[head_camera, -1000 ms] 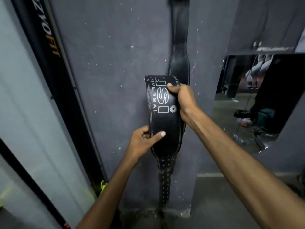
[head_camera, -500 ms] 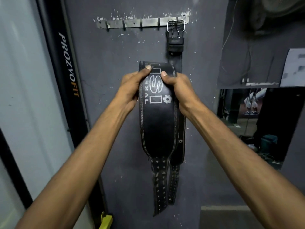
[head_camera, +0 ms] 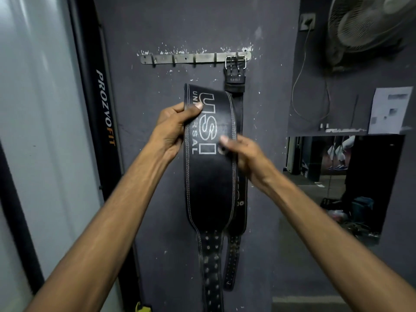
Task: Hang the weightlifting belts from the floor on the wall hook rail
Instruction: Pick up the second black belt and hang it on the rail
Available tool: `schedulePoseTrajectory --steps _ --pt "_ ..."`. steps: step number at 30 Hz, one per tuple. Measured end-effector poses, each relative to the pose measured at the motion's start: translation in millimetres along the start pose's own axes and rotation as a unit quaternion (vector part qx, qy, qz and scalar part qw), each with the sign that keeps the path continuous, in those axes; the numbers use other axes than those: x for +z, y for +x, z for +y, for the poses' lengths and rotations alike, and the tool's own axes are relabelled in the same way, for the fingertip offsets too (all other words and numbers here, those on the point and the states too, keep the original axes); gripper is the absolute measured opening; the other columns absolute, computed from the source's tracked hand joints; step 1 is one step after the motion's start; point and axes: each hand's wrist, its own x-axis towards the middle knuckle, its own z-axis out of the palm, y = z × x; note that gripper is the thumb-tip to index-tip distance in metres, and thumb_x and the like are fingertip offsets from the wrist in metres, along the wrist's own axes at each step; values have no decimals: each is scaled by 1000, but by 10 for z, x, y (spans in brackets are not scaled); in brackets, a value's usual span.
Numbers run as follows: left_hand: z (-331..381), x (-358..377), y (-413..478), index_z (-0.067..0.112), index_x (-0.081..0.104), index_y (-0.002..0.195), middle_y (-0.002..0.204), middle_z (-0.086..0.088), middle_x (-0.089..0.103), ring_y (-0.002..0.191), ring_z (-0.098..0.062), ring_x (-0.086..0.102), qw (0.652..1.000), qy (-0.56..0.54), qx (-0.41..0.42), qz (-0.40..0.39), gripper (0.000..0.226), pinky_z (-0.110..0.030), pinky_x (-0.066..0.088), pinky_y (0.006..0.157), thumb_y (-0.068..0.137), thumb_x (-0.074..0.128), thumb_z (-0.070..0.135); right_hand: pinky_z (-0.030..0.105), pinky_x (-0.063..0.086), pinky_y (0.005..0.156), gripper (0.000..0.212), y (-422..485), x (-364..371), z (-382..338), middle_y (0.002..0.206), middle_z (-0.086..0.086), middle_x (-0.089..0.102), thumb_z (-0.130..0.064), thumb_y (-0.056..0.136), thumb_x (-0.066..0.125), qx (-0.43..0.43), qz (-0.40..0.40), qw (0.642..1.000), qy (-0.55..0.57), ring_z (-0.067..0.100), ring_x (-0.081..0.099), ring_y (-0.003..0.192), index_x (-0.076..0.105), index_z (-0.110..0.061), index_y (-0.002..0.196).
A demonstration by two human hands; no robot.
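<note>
1. The left hand (head_camera: 174,129) was clamped on the upper left edge of the black belt (head_camera: 208,176), thumb across the front by the white "USI" lettering, fingers wrapped out of sight behind.
2. The right hand (head_camera: 244,158) sat against the belt's right edge near the small sunburst logo, thumb lying on the front face; motion blur smeared it, and whether its fingers were closed on the leather could not be told.
3. The belt itself was held upright in front of the dark grey wall (head_camera: 139,176), folded over at the top, wide back panel facing the camera, its studded, hole-punched tail dropping out of the bottom of the view.
4. It was up off the floor but below the hook rail (head_camera: 193,58), its folded top just under the rail's line and not on any hook.
5. Behind it a second belt (head_camera: 234,86) hung by its silver double-prong buckle from the rightmost hook, its narrow perforated end dangling just right of the held belt's tail.
6. The other hooks along the rail stood bare, with white paint flecks above the metal strip.
7. Left of the wall ran a black upright post (head_camera: 103,109) lettered "PROZVOFIT".
8. On the right, a wall fan (head_camera: 369,21) up top, a mirror (head_camera: 337,176) below it.
</note>
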Motion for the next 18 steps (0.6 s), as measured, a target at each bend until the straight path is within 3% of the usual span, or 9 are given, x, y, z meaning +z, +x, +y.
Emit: schedulePoseTrajectory --steps 3,5,6,8,10,12,14,16,18 --pt "72 -82 -211 2 68 108 86 -6 77 74 -15 74 999 26 8 -22 17 -25 61 67 92 65 6 40 50 82 57 272 72 -556 91 18 65 -58 81 74 -11 33 999 41 36 54 79 71 -7 106" --pt "75 -148 -324 0 68 115 100 -13 75 83 -20 74 999 31 4 -39 27 -30 62 75 90 68 8 49 48 105 60 371 136 -740 107 25 63 -45 85 77 -5 38 997 74 47 53 88 67 2 121" --pt "67 -180 -366 1 69 116 104 -14 74 88 -22 73 998 39 5 -46 30 -33 62 81 88 70 10 52 50 105 53 382 156 -785 111 28 67 -33 90 75 -7 38 995 87 51 61 95 65 6 123" --pt "98 -216 -422 7 75 104 98 -10 74 86 -20 69 998 47 -14 -35 21 -40 57 88 86 73 19 40 62 82 29 359 195 -812 98 19 75 -17 95 68 -34 36 996 74 31 73 84 67 4 114" --pt "191 -238 -389 17 73 72 72 4 69 67 -12 62 998 28 -43 -20 23 -33 58 71 91 66 29 24 58 57 16 296 206 -781 81 6 73 -10 97 65 -58 36 996 50 12 71 63 64 0 110" --pt "338 -212 -320 16 66 73 64 7 63 64 -11 59 997 22 -73 -18 28 -27 55 62 92 64 36 31 63 73 23 215 211 -726 94 10 76 -9 95 67 -74 28 996 35 19 77 82 62 1 115" --pt "461 -165 -235 9 69 101 94 -5 66 90 -22 62 997 12 -74 0 31 -38 57 89 85 73 36 47 57 96 29 102 227 -704 113 15 74 -9 92 69 -100 21 995 15 33 71 108 62 -2 120" --pt "515 -113 -155 6 69 112 112 -15 64 106 -31 61 998 5 -56 22 41 -46 46 110 80 79 30 48 54 101 29 4 195 -689 113 13 72 -5 92 69 -115 11 993 10 31 69 108 62 -3 120" --pt "519 -64 -114 4 72 107 114 -21 64 106 -38 60 999 15 -35 25 44 -45 43 110 73 85 28 46 54 97 31 -46 155 -711 107 8 73 -15 87 74 -109 8 994 9 28 68 102 65 -6 116"
